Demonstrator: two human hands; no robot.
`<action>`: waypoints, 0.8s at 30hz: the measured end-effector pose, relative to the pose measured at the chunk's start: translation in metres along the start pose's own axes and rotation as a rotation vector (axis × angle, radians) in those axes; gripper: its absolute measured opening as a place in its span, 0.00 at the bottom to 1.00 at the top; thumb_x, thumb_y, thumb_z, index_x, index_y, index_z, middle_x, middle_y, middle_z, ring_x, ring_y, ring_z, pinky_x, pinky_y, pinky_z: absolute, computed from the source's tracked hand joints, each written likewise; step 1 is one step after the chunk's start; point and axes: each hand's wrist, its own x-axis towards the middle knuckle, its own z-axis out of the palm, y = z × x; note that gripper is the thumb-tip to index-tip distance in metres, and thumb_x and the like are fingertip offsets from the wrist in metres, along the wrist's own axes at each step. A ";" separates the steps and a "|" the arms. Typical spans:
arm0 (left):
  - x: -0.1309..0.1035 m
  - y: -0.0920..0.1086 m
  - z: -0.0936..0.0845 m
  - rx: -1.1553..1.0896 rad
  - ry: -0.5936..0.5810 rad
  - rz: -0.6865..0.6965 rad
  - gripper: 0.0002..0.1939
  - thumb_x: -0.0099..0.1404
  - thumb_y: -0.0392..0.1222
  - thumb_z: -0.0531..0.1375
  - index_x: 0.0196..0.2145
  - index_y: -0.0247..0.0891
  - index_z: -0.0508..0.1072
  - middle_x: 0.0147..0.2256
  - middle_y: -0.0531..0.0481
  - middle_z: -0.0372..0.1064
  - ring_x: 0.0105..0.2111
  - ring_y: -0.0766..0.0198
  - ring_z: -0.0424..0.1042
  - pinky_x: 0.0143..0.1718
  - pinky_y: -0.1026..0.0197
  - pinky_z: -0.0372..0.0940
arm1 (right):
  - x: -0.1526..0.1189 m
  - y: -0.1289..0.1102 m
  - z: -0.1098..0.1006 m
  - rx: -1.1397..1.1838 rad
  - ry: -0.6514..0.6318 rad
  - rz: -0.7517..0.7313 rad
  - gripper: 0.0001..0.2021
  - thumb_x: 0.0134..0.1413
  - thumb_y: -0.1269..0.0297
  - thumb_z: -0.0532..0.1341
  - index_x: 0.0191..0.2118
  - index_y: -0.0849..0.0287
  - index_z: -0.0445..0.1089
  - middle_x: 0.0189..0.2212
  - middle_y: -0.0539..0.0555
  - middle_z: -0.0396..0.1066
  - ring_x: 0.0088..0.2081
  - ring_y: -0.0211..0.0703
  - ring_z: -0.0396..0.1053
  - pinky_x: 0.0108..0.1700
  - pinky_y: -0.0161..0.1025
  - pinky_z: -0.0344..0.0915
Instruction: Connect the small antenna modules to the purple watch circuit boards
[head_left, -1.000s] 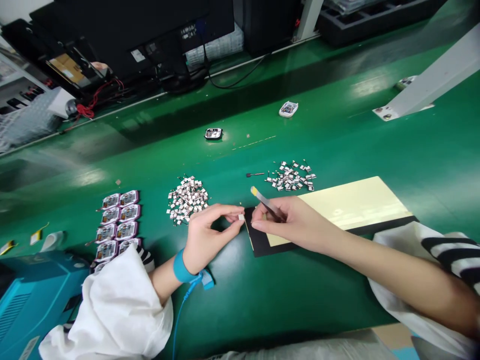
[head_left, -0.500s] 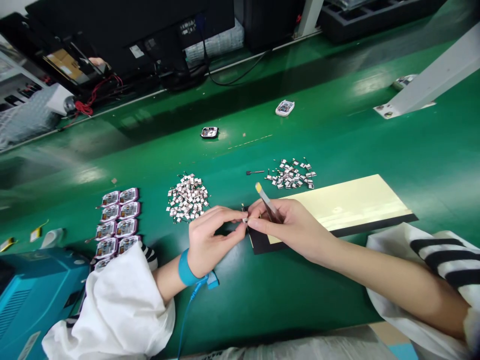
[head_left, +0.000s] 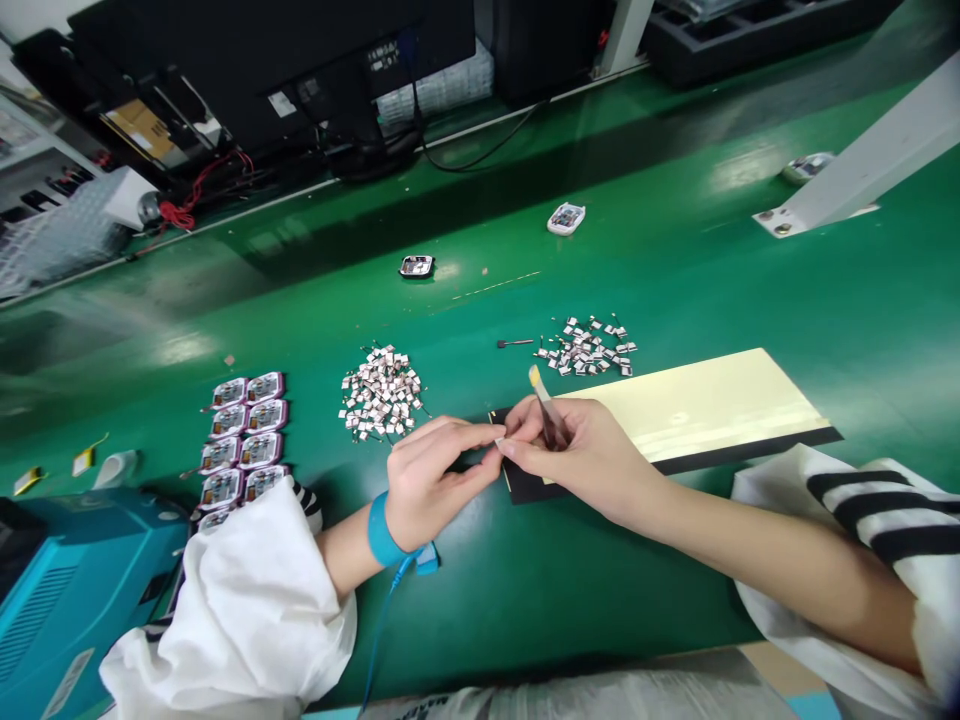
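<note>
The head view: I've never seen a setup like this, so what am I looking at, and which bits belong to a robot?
None of it: there is no mechanical grip here, just a person's two bare hands. The camera is worn on that person's head, looking forward and down.

The left hand, with a blue band at its wrist, pinches a small pale piece, mostly hidden by fingers. The right hand meets it there, holding what look like tweezers.

On the green table lie two heaps of tiny parts, one left, one right. A yellow sheet lies partly behind the right hand, and small cases with electronics inside stand in rows by the left sleeve.
</note>
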 end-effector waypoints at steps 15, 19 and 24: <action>-0.001 0.003 -0.001 -0.029 -0.016 -0.033 0.12 0.53 0.29 0.62 0.36 0.36 0.69 0.28 0.51 0.71 0.28 0.70 0.70 0.32 0.69 0.66 | -0.004 -0.004 -0.007 -0.141 -0.060 0.018 0.09 0.43 0.62 0.64 0.26 0.61 0.65 0.17 0.44 0.58 0.20 0.30 0.54 0.21 0.29 0.51; 0.000 0.002 0.000 0.060 -0.075 0.024 0.12 0.55 0.31 0.61 0.38 0.35 0.67 0.30 0.50 0.71 0.31 0.70 0.70 0.33 0.70 0.65 | -0.005 -0.009 -0.009 -0.439 0.021 -0.088 0.08 0.46 0.61 0.60 0.27 0.59 0.63 0.14 0.43 0.51 0.17 0.31 0.50 0.19 0.29 0.49; 0.021 -0.013 -0.035 0.333 -0.251 -0.038 0.09 0.58 0.37 0.59 0.38 0.35 0.69 0.36 0.48 0.71 0.37 0.65 0.69 0.42 0.64 0.63 | 0.006 -0.026 -0.041 -1.255 0.257 -0.264 0.02 0.45 0.70 0.59 0.27 0.61 0.64 0.19 0.47 0.61 0.20 0.36 0.58 0.21 0.32 0.47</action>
